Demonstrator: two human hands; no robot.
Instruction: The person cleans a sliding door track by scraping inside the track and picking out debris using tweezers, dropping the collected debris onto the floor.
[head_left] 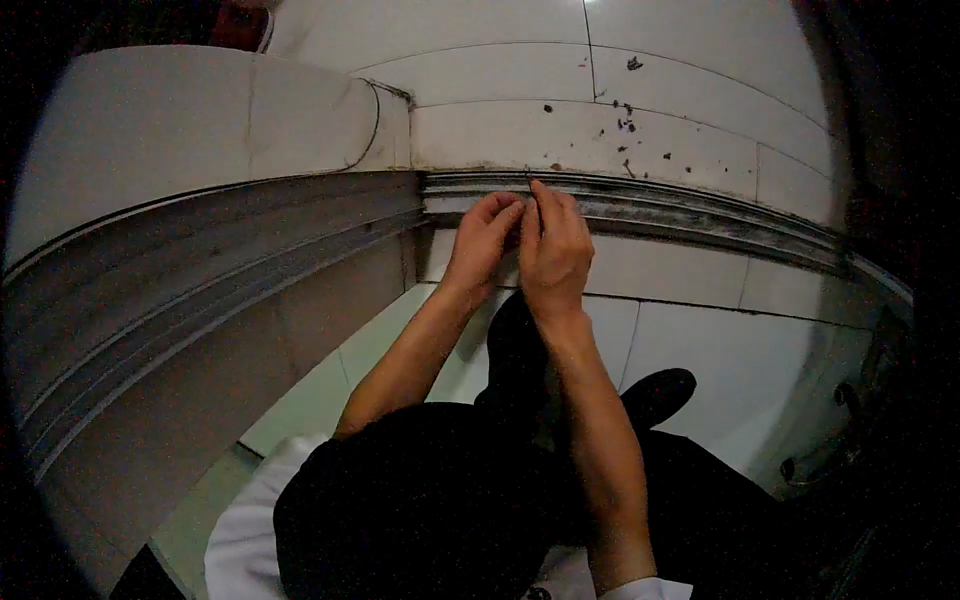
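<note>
Close together over a dirty metal sliding-door or window track (680,208), both hands have their fingertips nearly meeting. My left hand (480,245) is closed, thumb against curled fingers, and what it may hold is hidden. Beside it, my right hand (558,250) pinches a thin, dark, stick-like piece (528,174) that pokes up past the fingertips. Its lower end is out of sight, and its kind cannot be made out. The grooves of the track run left to right just behind the fingers.
Dark crumbs of debris (626,125) lie scattered on the white tiled surface (480,75) beyond the track. A second track (210,275) runs along the left wall. My black shoe (660,397) rests on pale floor tiles (740,380). Dark curved metalwork (848,396) stands at right.
</note>
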